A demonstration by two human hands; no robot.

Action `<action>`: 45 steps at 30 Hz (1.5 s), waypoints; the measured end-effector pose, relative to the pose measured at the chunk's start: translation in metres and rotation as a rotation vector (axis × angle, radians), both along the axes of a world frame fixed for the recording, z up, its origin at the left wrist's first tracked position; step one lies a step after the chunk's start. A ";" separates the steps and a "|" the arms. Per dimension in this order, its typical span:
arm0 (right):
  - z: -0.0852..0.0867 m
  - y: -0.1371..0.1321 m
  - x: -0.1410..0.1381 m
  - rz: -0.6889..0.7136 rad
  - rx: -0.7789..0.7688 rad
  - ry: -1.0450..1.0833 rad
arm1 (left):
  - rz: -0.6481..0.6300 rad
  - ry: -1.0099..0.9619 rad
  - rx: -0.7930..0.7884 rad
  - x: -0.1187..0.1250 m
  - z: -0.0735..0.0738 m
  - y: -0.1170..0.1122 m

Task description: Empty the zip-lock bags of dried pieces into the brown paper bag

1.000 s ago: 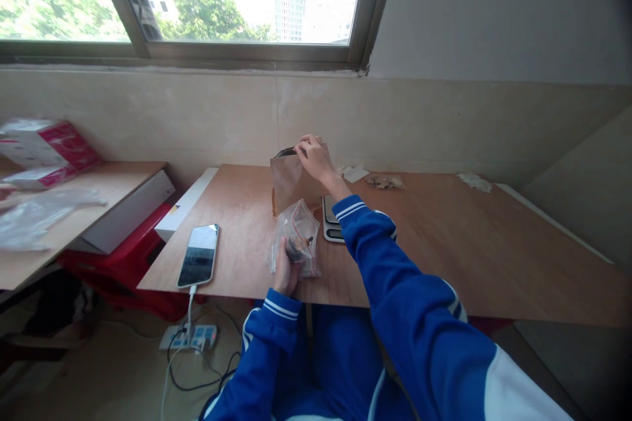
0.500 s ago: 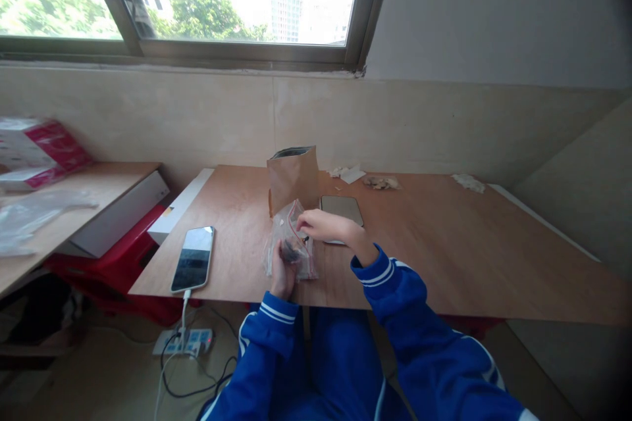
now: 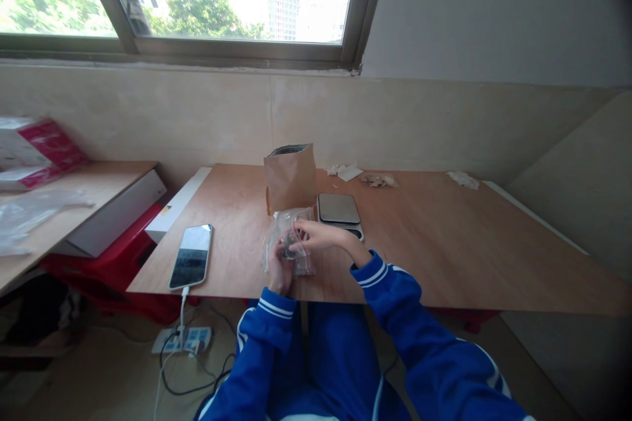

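Note:
My left hand [image 3: 280, 268] grips a transparent zip bag [image 3: 276, 230] with a red seal line, low on the table near its front edge. A dark item shows inside the bag, partly hidden by my fingers. My right hand [image 3: 318, 235] reaches across, its fingers on the bag's upper part. Just behind the bag stands a brown kraft paper pouch [image 3: 290, 179], upright with a dark inner lining at its mouth. A digital kitchen scale [image 3: 339, 208] lies to the right of the pouch, just beyond my right hand.
A smartphone [image 3: 190, 256] lies left on the wooden table [image 3: 444, 263], its cable running down to a power strip [image 3: 182, 340] on the floor. Paper scraps [image 3: 378, 179] lie along the far edge. A lower table [image 3: 99, 204] holds plastic film and boxes.
My right hand has left the pouch and come down onto the bag. The pouch stands on its own, and the scale now shows fully.

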State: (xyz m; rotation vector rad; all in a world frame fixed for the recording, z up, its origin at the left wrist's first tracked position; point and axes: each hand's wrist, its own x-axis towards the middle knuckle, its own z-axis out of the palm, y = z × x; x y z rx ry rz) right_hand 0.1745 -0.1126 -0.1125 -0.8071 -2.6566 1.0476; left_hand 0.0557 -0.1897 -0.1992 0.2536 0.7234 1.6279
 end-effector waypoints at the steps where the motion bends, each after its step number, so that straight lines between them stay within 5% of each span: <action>1: -0.002 -0.001 -0.002 -0.011 0.016 0.015 | 0.010 0.009 -0.006 0.000 -0.001 0.000; 7: -0.012 -0.010 -0.010 -0.101 0.077 0.114 | 0.043 0.045 -0.032 0.000 -0.008 0.002; 14: -0.002 -0.013 -0.003 -0.215 -0.038 0.187 | 0.057 0.074 -0.022 0.000 -0.006 0.003; 35: 0.005 -0.006 0.010 -0.260 -0.376 0.517 | 0.098 0.009 -0.028 0.000 -0.003 0.000; 45: 0.015 0.020 0.016 -0.585 -0.108 0.931 | 0.125 0.033 -0.048 0.001 -0.010 0.003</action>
